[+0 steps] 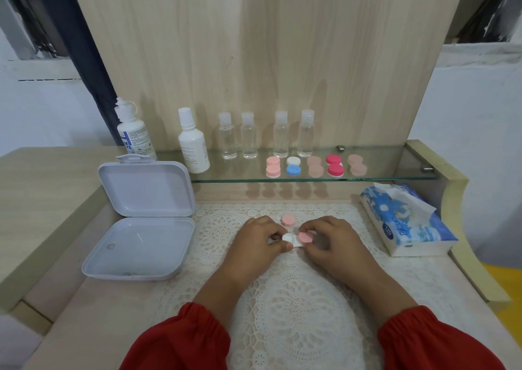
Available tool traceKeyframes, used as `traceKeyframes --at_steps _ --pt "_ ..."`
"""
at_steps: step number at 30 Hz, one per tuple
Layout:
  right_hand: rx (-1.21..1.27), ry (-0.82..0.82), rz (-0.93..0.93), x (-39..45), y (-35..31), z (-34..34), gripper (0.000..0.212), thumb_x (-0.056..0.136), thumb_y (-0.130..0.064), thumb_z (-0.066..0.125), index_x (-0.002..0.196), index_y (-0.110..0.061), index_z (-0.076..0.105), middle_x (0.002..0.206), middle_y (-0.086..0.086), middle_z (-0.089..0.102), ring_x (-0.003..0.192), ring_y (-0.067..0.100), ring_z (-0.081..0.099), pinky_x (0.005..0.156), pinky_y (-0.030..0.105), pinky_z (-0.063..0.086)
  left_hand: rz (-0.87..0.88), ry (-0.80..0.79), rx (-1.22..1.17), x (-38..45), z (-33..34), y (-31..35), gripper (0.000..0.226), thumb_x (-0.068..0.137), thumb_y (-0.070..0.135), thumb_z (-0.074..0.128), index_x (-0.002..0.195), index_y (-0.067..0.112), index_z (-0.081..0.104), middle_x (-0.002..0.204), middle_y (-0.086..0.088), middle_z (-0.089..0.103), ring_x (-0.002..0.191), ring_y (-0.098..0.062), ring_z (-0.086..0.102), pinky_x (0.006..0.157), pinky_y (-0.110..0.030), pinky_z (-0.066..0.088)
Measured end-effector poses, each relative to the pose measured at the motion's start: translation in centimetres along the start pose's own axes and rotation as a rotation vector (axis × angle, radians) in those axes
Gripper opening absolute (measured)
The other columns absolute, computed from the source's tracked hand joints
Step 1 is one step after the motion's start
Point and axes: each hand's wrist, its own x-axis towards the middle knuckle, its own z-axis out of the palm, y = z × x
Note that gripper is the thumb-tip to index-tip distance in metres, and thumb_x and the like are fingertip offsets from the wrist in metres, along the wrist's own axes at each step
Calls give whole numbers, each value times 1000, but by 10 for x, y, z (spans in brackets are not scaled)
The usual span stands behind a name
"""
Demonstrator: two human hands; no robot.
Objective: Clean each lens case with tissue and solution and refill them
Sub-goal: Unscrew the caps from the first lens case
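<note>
Currently, centre frame: we steady the lens case (293,242) with left hand (258,241) pinching; right hand (329,241) fingers pinch its pink cap (305,237); 1 cap (288,220) off; tissue next.

Lens case (293,241) body mostly hidden under both grips: left hand (255,242) covers its left end, right hand (333,239) its right. Solution bottle (135,135) label print too small to read. Tissue pack (406,222) lettering partly legible only. Red sleeves (180,338) cut off at bottom edge.
</note>
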Motion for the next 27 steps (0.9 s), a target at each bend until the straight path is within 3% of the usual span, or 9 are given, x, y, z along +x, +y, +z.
traceKeyframes --at_steps 3,6,9,16,21,23,27 --pt "15 -13 -2 -1 -1 -2 24 83 -29 67 104 -40 64 106 -16 57 107 11 45 97 36 38 -6 1 -2 0 0 -1 15 80 30 74 95 27 73 88 13 56 94 -5 47 80 -18 35" --pt "98 36 7 0 -2 -2 18 85 -28 64 97 -42 60 100 -17 57 98 9 51 85 31 43 -7 2 7 0 0 0 16 80 33 73 96 28 73 89 14 56 95 -4 47 81 -18 36" --pt "159 108 99 8 -1 -4 23 91 -22 59 112 -32 61 105 -8 54 87 5 53 72 18 40 -10 5 11 -1 0 0 16 80 34 73 95 28 72 90 14 55 95 -4 46 82 -20 37" --pt "-33 29 140 27 5 -1 33 94 -20 57 126 -25 61 105 -2 48 99 18 55 88 31 45 -8 1 5 -2 0 0 18 80 33 74 96 26 71 90 13 54 94 -4 46 81 -18 36" --pt "-18 37 108 24 10 0 41 94 -21 59 134 -24 55 107 -3 52 101 16 55 87 26 43 -9 1 12 -1 0 -1 19 79 33 74 96 25 71 91 12 54 94 -6 46 82 -20 38" --pt "43 66 101 23 11 -1 38 93 -20 59 131 -23 56 108 -3 53 96 12 54 83 22 40 -15 -2 6 -1 0 -1 20 78 33 75 96 24 71 89 13 52 93 -6 46 82 -21 38" --pt "79 112 99 21 11 -1 15 93 -19 59 107 -18 66 105 -4 54 96 11 54 79 19 37 -27 -3 4 -1 0 -2 22 76 33 77 96 25 71 89 13 52 93 -7 47 84 -23 40"
